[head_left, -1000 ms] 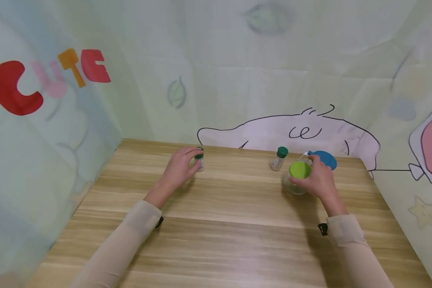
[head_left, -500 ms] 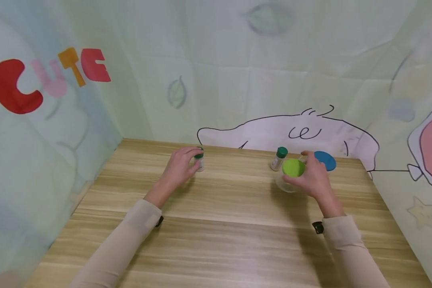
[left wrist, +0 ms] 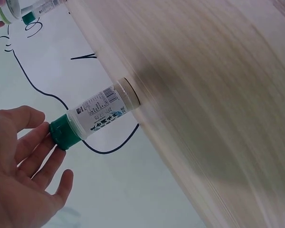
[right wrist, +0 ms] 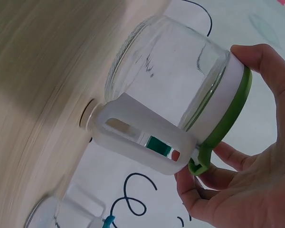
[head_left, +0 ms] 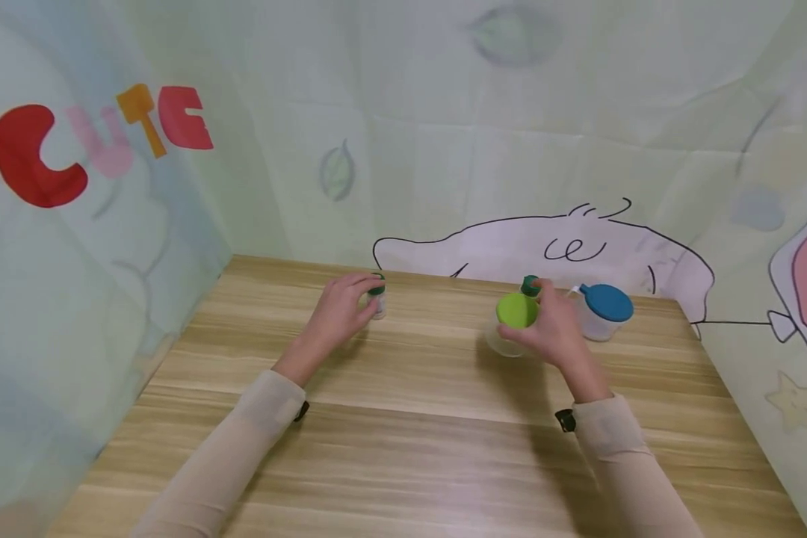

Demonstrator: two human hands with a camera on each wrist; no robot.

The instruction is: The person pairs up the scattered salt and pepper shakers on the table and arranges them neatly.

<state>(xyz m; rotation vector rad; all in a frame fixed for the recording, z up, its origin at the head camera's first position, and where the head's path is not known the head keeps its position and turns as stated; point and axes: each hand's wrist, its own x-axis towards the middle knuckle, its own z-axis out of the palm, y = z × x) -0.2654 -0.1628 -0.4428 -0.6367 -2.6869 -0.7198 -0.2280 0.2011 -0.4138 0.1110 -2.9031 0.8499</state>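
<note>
In the head view, my left hand (head_left: 346, 310) is at a small shaker bottle (head_left: 379, 302) standing near the table's back edge. The left wrist view shows that bottle's printed label (left wrist: 99, 111) and my fingertips and thumb at its green cap (left wrist: 65, 132). My right hand (head_left: 551, 325) grips a clear glass jar (head_left: 504, 340) by its lime-green lid (head_left: 516, 310). The right wrist view shows the jar's white handle (right wrist: 137, 130) and my thumb and fingers spread round the lid. Behind the jar stands a second shaker bottle (head_left: 530, 285), mostly hidden from the head camera.
Right of my right hand stands a similar jar with a blue lid (head_left: 608, 302). The wooden table (head_left: 403, 448) meets a printed cloth backdrop (head_left: 410, 172) along its back edge, and more cloth hangs at both sides.
My right hand has carried the green-lidded jar leftward, in front of the second shaker bottle, uncovering the blue-lidded jar. My left hand has kept its place at the first bottle.
</note>
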